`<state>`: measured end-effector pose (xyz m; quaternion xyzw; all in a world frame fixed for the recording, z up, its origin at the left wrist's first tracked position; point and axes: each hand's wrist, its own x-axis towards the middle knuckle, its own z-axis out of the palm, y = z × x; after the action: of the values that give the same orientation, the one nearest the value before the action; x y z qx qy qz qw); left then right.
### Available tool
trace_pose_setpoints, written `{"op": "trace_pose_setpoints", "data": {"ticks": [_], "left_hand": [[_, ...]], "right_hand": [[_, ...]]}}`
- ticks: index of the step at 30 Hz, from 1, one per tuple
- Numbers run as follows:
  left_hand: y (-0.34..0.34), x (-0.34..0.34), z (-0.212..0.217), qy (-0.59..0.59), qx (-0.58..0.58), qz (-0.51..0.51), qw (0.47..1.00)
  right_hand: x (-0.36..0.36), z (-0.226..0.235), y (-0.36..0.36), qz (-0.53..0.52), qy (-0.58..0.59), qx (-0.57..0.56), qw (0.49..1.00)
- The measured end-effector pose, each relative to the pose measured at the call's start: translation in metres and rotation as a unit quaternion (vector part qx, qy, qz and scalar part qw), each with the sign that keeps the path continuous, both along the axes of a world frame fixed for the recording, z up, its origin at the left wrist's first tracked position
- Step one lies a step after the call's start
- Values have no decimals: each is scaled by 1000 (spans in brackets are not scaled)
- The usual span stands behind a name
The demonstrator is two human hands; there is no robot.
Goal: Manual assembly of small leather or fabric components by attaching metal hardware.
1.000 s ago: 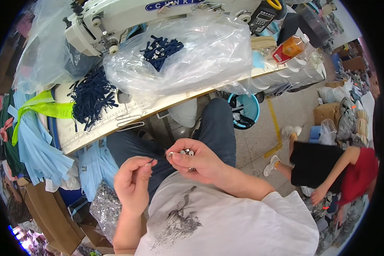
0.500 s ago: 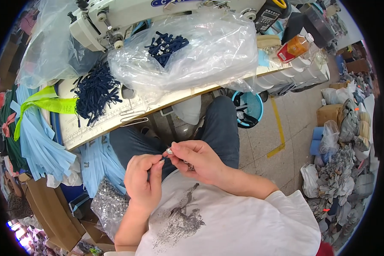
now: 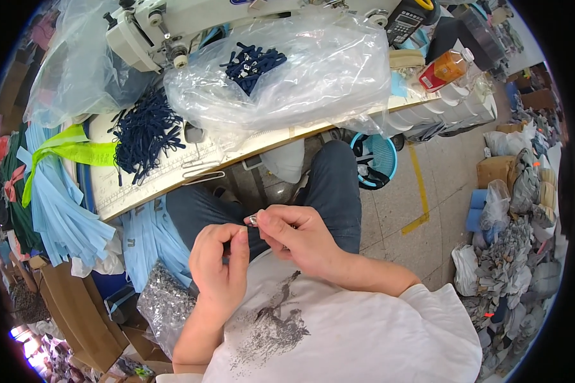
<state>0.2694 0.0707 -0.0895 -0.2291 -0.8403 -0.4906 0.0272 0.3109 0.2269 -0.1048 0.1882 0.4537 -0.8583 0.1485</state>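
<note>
Above my lap, my right hand (image 3: 306, 241) pinches a small shiny silver metal piece (image 3: 253, 219) between thumb and forefinger; its exact kind is too small to tell. Close beside it on the left, my left hand (image 3: 218, 268) is closed in a pinch, its fingertips just short of the metal piece. Whatever those fingers hold, if anything, cannot be made out. On the table ahead lies a heap of navy cord loops (image 3: 148, 135). A smaller heap of navy loops with silver bits (image 3: 254, 66) rests on a clear plastic bag (image 3: 326, 80).
A sewing machine (image 3: 134, 39) stands at the table's back. Right of the bag is a drink bottle (image 3: 444, 70). Below the table edge stands a blue basket (image 3: 382, 159). Light-blue strips (image 3: 64, 198) hang at left, near a bag of small metal pieces (image 3: 164, 300).
My hands have drawn slightly apart at the fingertips. The silver piece stays in my right fingers, and the dark bit seen between the hands no longer shows. The whole view has shifted slightly.
</note>
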Motion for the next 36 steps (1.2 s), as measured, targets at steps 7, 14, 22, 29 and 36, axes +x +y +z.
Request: {"op": "trace_pose_setpoints", "data": {"ticks": [7, 14, 22, 29, 36], "left_hand": [[3, -1, -4, 25, -17, 2, 1000], [7, -11, -3, 115, -64, -45, 990], [-3, -9, 5, -3, -59, -55, 997], [-2, -8, -6, -60, -25, -17, 998], [9, -16, -6, 70, -19, -44, 996]], "right_hand": [[1, -3, 0, 15, 8, 6, 1000], [-8, 4, 5, 13, -1, 55, 998], [-4, -6, 0, 7, 7, 47, 999], [-7, -10, 3, 13, 8, 26, 1000], [-10, -9, 3, -23, -13, -51, 998]]}}
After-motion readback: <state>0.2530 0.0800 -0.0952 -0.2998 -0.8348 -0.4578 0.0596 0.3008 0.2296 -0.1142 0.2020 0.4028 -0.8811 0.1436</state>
